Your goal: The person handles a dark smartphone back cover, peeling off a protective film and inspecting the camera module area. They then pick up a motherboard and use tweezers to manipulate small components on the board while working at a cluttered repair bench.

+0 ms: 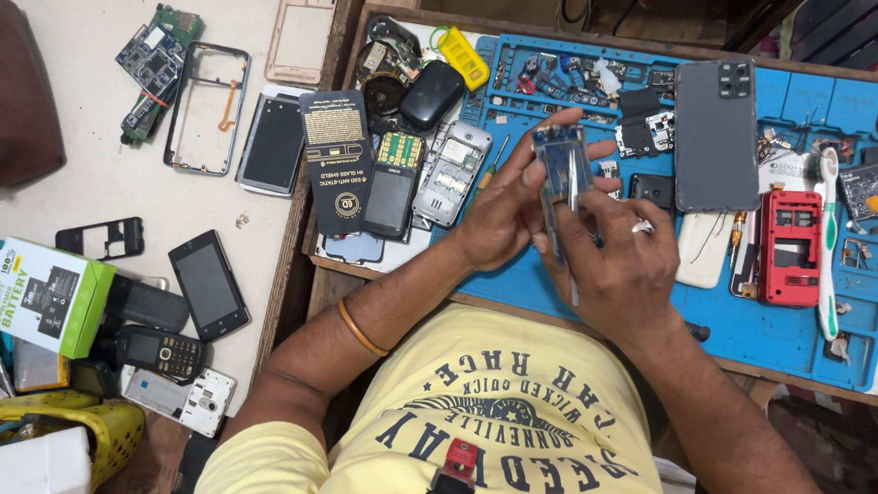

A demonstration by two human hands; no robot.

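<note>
Fingers point(523, 171) of the left hand point(501, 215) are clamped around a small blue phone board point(561, 168), holding it upright near the centre of the frame, just above the blue work mat point(745, 328). The right hand point(618, 261) has its fingers closed on the lower part of the same board, and a thin metal tool, perhaps tweezers, seems to run down from under them; its tip is too small to tell.

Judging from how things lie, the stripping-down looks well advanced: the board is out of its shell and bare in the hands, and many opened pieces lie about. A red phone frame point(790, 245) with its back off rests on the mat at right, a grey phone back cover point(715, 136) lies face down above it, and a white toothbrush point(828, 237) sits just beside the red frame. Left of the hands, a silver keypad phone shell point(451, 172) lies open. Whatever is being worked on the board itself seems unfinished, and nothing near the hands looks put back together.

On the desk point(92, 189) at the left of the frame lie a black touchscreen phone point(209, 285), an empty phone frame point(206, 109), a green circuit board point(156, 67) and a green and white battery box point(46, 297)
</note>
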